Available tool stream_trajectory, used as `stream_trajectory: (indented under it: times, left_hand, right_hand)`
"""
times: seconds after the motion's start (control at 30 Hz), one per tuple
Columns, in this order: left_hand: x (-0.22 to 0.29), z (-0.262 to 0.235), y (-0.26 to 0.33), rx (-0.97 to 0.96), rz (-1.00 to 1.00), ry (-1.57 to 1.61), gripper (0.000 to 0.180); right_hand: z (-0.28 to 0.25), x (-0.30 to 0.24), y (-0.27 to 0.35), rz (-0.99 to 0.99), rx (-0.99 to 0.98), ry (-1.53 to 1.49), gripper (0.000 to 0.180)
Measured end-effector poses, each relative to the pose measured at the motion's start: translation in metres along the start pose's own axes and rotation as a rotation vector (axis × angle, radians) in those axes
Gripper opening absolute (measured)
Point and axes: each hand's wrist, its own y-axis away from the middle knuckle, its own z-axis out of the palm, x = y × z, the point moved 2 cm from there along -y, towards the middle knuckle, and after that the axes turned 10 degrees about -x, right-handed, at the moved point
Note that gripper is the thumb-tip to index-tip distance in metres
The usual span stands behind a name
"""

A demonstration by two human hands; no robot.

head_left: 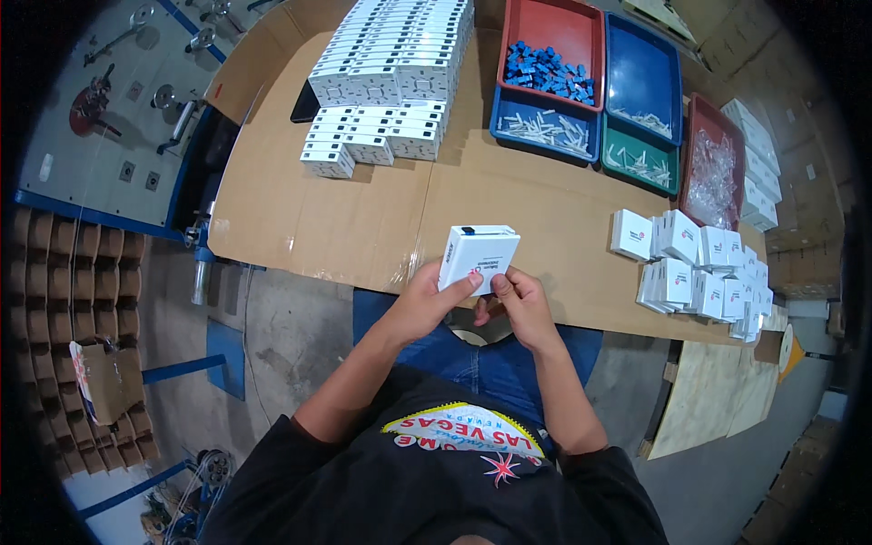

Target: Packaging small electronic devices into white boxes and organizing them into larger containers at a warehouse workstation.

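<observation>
A small white cardboard box (480,259) with dark print is held up in front of my body, just at the table's near edge. Its upper edge shows a slot with a small dark blue piece in it. My left hand (425,304) grips the box by its left side, thumb laid across the front face. On the lower right, my right hand (529,313) pinches it, with the thumb against the front and some fingers curled below. Behind the box, the remaining fingertips are hidden.
Stacked white boxes (381,82) stand at the far left of the cardboard-covered table (336,218). Red (549,23), blue (643,68) and green (640,163) trays hold blue pieces and white sticks. A dark red tray (698,118) contains clear plastic. White boxes (704,263) are piled on the right.
</observation>
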Motion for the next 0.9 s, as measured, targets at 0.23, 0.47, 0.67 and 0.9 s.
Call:
stream_trajectory:
  times: [0.23,0.47,0.67,0.9]
  left_hand:
    - [0.003,0.006,0.005,-0.05,-0.05,-0.066,0.038]
    - [-0.003,0.012,-0.004,0.03,0.176,0.148,0.061]
    - [-0.01,0.018,-0.005,-0.076,0.054,0.256,0.067]
    - [-0.005,0.025,-0.007,-0.007,-0.035,0.569,0.068]
  right_hand:
    - [0.001,0.004,0.002,-0.027,0.039,0.043,0.038]
    - [0.036,-0.041,0.008,-0.521,0.5,0.733,0.07]
    - [0.025,-0.054,0.003,-0.626,0.162,1.155,0.1]
    - [0.019,-0.055,0.006,-0.521,0.157,1.009,0.093]
